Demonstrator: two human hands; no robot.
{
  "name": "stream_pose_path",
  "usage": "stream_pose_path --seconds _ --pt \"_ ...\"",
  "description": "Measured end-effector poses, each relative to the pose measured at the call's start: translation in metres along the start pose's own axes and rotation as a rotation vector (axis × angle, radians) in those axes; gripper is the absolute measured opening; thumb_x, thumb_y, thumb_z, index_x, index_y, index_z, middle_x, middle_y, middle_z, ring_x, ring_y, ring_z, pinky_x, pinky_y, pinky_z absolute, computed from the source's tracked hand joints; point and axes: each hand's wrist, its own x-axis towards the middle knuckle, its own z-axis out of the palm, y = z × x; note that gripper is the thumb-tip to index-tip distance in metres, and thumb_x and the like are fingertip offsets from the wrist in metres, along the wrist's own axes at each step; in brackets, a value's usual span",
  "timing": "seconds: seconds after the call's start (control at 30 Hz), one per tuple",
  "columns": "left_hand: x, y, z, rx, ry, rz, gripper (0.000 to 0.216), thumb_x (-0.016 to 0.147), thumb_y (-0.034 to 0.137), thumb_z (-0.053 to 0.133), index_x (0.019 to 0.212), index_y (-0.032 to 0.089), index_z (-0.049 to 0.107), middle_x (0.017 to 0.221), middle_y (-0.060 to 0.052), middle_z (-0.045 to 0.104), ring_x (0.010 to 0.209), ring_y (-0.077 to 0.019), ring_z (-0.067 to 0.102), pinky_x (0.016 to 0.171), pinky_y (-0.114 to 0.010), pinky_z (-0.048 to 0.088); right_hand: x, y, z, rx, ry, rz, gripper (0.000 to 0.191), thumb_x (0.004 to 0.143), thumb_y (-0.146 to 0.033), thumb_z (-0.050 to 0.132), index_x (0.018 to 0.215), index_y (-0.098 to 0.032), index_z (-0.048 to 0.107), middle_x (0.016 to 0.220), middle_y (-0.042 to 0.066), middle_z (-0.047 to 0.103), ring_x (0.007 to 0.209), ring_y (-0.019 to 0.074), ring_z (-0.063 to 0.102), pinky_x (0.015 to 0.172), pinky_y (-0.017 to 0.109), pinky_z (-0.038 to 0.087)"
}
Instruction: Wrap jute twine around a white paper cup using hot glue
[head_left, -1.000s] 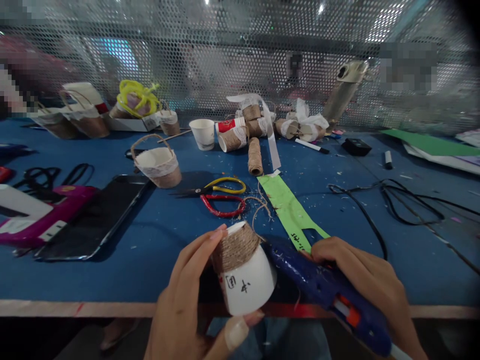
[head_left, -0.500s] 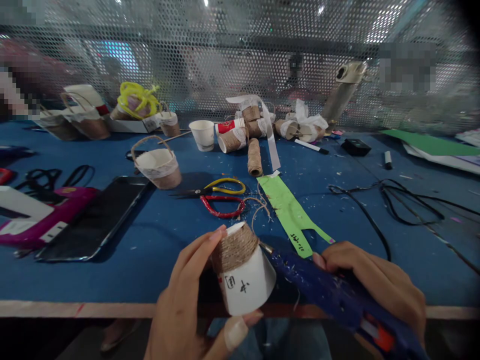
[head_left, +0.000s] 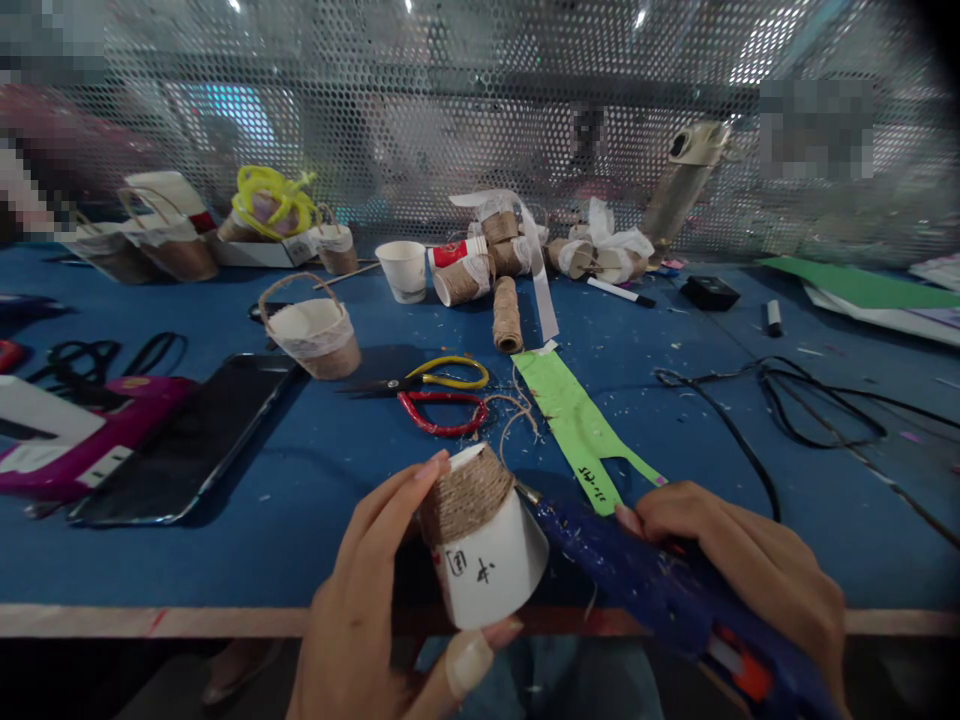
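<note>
My left hand (head_left: pixel 375 610) grips a white paper cup (head_left: pixel 487 565) held upside down and tilted, its upper part wound with brown twine (head_left: pixel 465 492). Black marks are written on the cup's side. My right hand (head_left: pixel 742 565) is closed round a blue hot glue gun (head_left: pixel 645 580), whose metal nozzle touches the cup just at the lower edge of the twine. A loose twine end curls from the cup toward the red-handled scissors (head_left: pixel 442 412).
On the blue table (head_left: pixel 315 470) lie yellow-handled scissors (head_left: pixel 442 372), a green paper strip (head_left: pixel 574 420), a twine spool (head_left: pixel 508 312), a small twine basket (head_left: pixel 315 330), a black phone (head_left: pixel 195 435), a pink glue gun (head_left: pixel 82 440), black cables (head_left: pixel 787 400) and several cups at the back by a perforated metal screen (head_left: pixel 450 120).
The glue gun has drawn back and its nozzle now shows at the edge of the twine on the cup. My left hand and the cup have hardly moved.
</note>
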Motion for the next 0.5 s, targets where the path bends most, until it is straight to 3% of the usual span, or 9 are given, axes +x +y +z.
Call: stream_pose_path --seconds 0.3,0.5 --pt "0.0013 0.0008 -0.0015 0.006 -0.014 0.002 0.088 0.101 0.043 0.078 0.177 0.039 0.034 0.166 -0.010 0.059 0.148 -0.0363 0.068 0.114 -0.044 0.068 -0.0010 0.0000 -0.0007 -0.005 -0.018 0.001 0.017 0.106 -0.011 0.066 0.101 -0.027 0.061 0.083 -0.005 0.075 0.069 0.0138 0.078 0.072 0.024 0.057" --pt "0.0000 0.0042 0.0024 -0.014 0.046 -0.015 0.081 0.105 0.048 0.073 0.176 0.040 0.036 0.166 -0.007 0.060 0.148 -0.0332 0.068 0.116 -0.041 0.066 0.0004 0.0010 -0.0010 -0.006 -0.007 -0.017 0.015 0.105 -0.014 0.067 0.102 -0.026 0.061 0.084 -0.003 0.076 0.073 0.0149 0.080 0.074 0.024 0.058"
